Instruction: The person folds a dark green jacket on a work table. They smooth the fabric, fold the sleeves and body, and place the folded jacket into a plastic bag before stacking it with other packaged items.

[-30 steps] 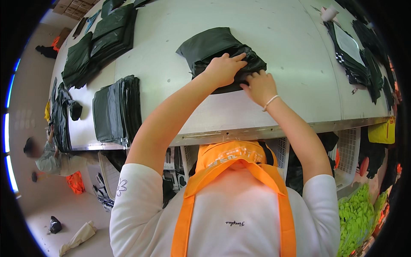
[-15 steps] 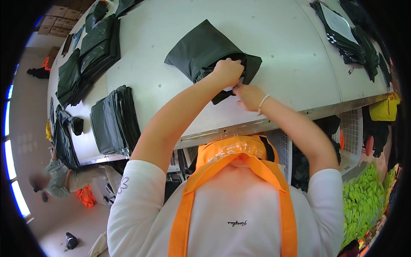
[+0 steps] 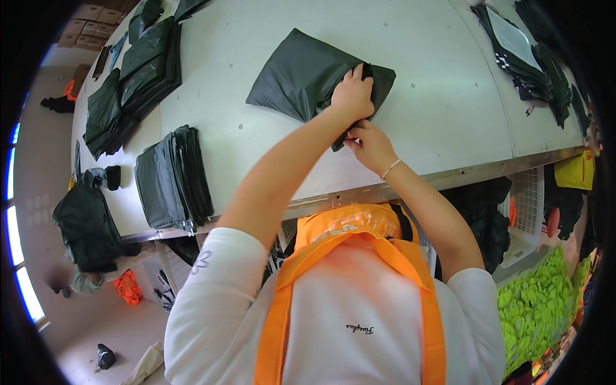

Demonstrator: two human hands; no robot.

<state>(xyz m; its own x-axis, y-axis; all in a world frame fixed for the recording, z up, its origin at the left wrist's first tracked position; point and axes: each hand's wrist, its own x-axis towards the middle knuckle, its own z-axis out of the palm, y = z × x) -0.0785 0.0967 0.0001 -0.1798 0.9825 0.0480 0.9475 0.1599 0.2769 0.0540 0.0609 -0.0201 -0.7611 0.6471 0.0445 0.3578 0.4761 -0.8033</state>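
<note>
A dark green, smooth bag [image 3: 292,74] lies flat on the pale table in front of me, its gathered open side toward my hands. My left hand [image 3: 353,96] has its fingers curled over the edge of that opening. Just below, my right hand [image 3: 373,149] pinches the bag's lower corner between thumb and fingers, close to my left wrist. Folds and my left hand hide what is inside the bag.
Stacks of folded dark green bags [image 3: 172,176] and dark packets [image 3: 138,77] lie at the left. Dark pieces with a white sheet [image 3: 513,37] lie far right. A white basket [image 3: 525,208] and yellow-green items [image 3: 536,308] are below the table edge. Another person [image 3: 86,282] is at far left.
My left hand has moved up and right along the opening, and the bag has flattened. My right hand now pinches the lower corner. At the far left, a dark piece has spread out before the other person.
</note>
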